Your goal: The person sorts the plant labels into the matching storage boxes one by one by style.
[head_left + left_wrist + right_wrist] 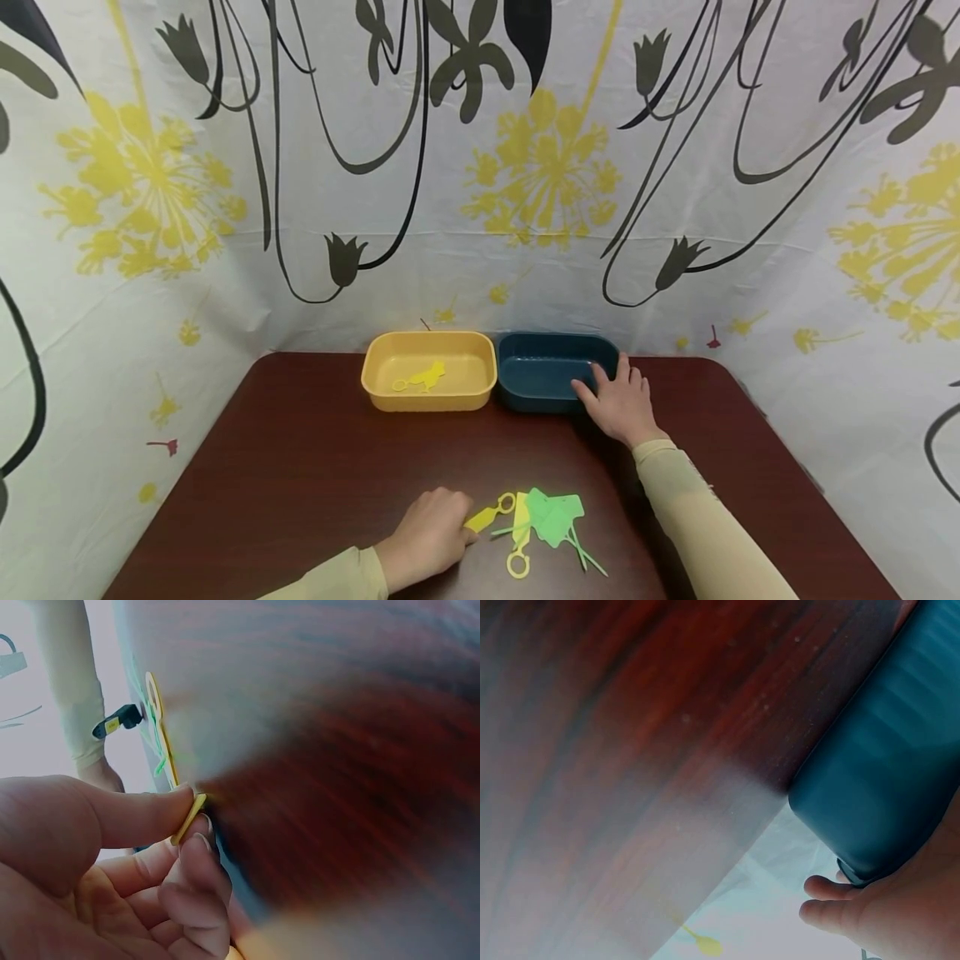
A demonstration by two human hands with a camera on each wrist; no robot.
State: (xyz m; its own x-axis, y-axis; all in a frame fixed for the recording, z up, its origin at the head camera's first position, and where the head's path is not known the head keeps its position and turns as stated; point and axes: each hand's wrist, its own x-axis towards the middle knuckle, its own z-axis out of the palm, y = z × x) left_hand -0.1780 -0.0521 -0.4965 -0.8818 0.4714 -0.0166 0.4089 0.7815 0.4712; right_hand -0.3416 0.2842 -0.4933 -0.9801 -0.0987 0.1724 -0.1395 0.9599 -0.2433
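My left hand (429, 535) is low at the front, pinching a flat yellow piece with a ring end (486, 514) between thumb and fingers. In the left wrist view that yellow piece (189, 819) shows edge-on at the fingertips. Beside it on the table lies a small pile: another yellow ring-ended piece (520, 542) partly under green flat cutouts (553, 518) with thin stems. Farther back, my right hand (621, 407) rests at the right end of a dark blue tub (547, 407), fingers spread over its rim. The right wrist view shows the tub's outer wall (877, 772) beside that hand.
Left of the blue tub stands a yellow tub (429, 402) holding a yellow bird-like cutout with a ring (426, 377). Both tubs sit at the back edge of the dark red-brown table (300, 467). A patterned cloth (450, 200) hangs behind and along the sides.
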